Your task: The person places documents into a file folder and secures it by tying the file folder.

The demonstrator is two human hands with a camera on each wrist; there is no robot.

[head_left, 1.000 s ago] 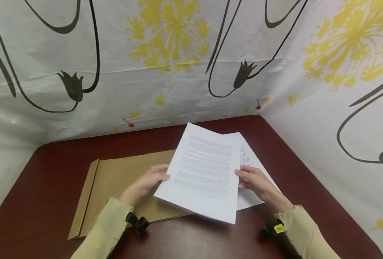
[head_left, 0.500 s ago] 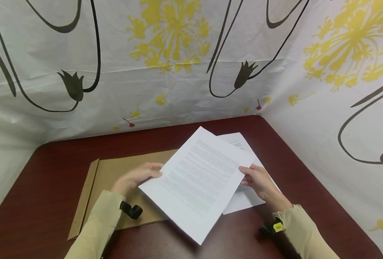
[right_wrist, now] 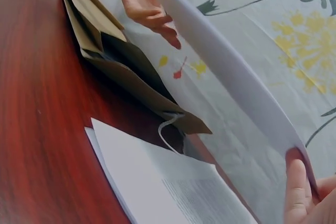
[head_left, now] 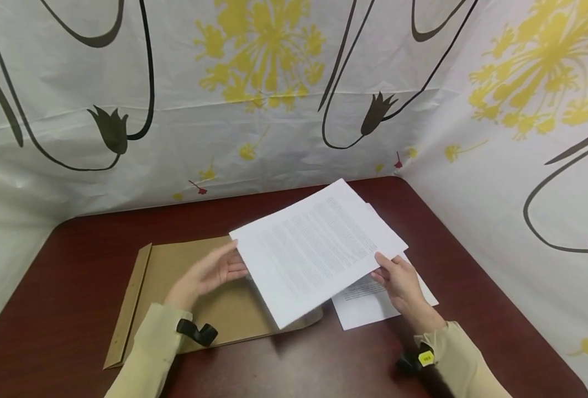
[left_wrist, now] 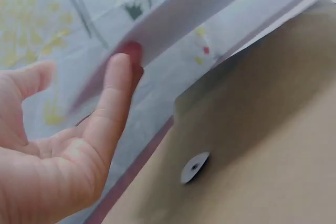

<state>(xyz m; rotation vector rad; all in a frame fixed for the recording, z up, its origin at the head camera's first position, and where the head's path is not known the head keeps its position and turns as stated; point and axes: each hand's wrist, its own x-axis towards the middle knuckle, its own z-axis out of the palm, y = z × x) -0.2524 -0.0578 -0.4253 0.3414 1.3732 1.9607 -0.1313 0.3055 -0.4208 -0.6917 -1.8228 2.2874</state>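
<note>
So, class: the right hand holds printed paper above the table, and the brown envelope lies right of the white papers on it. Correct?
Not quite: the brown envelope lies left of the white papers, as the head view shows. The right hand does hold printed paper above the table.

In the head view, the raised paper hides part of the brown envelope and much of the lower papers from you. Its print is too small to read, and you can't count its sheets. Some fingers of your right grip disappear behind it. The bottom edge crops your sleeves and the surface; the left wrist view crops your left grip.
</note>
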